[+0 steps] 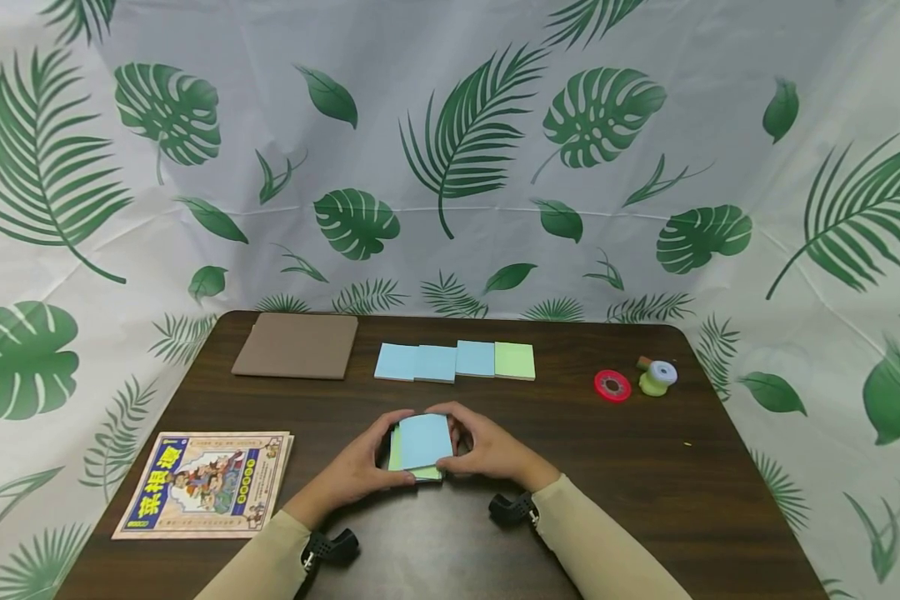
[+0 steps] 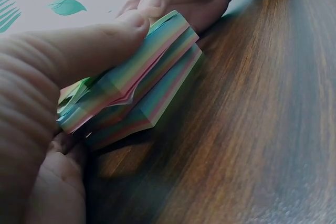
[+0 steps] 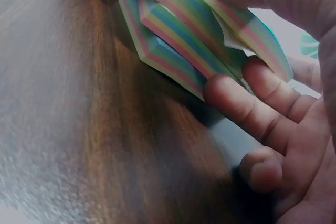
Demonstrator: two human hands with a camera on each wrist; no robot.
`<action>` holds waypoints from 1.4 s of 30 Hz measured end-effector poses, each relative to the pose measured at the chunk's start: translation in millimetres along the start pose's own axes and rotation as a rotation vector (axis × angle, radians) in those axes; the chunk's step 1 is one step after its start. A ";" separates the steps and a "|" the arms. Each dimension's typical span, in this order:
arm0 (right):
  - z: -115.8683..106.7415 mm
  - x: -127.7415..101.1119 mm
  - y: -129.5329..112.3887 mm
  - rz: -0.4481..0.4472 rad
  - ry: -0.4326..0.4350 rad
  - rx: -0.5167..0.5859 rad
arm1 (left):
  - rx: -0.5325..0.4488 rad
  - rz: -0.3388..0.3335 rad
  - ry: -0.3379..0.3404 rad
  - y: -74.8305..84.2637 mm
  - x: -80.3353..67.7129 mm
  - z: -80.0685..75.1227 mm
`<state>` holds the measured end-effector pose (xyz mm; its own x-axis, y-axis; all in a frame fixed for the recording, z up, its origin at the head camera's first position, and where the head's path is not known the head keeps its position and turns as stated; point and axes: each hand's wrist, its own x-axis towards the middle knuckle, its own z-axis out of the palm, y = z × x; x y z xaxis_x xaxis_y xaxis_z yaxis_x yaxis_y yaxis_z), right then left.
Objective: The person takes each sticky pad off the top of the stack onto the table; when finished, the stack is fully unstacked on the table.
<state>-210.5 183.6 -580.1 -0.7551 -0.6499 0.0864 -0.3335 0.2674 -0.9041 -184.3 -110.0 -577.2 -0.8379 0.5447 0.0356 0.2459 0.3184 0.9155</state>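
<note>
Both hands hold a stack of sticky note pads (image 1: 424, 442) above the front middle of the table. A light blue sheet tops the stack, and green pads jut out beneath it. Rainbow-striped edges of the pads (image 2: 157, 61) show in the left wrist view, fanned unevenly. My left hand (image 1: 366, 467) grips the stack's left side, its thumb along the near edge. On the right side, my right hand (image 1: 487, 446) pinches an upper pad (image 3: 257, 38) between thumb and fingers; in the right wrist view a gap parts it from those below.
Behind the hands lies a row of blue and green sticky note pads (image 1: 435, 363). A brown board (image 1: 296, 346) is at the back left, an illustrated booklet (image 1: 204, 485) at the front left. A red ring-shaped roll (image 1: 612, 386) and a small green-and-white spool (image 1: 657, 377) sit at the right.
</note>
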 end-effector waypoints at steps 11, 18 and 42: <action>-4.5 1.2 2.0 -0.019 0.032 0.157 | -0.017 -0.054 0.015 2.9 0.5 0.6; -7.4 -1.3 3.0 0.026 0.173 0.208 | -0.001 -0.058 0.035 0.7 1.2 1.2; -0.4 7.7 6.3 0.108 0.421 -0.014 | -0.105 0.049 0.003 -2.1 2.2 2.1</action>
<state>-218.6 180.6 -585.0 -0.9494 -0.2714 0.1578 -0.2456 0.3292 -0.9118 -185.6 -107.9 -579.9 -0.8276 0.5551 0.0827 0.2347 0.2085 0.9494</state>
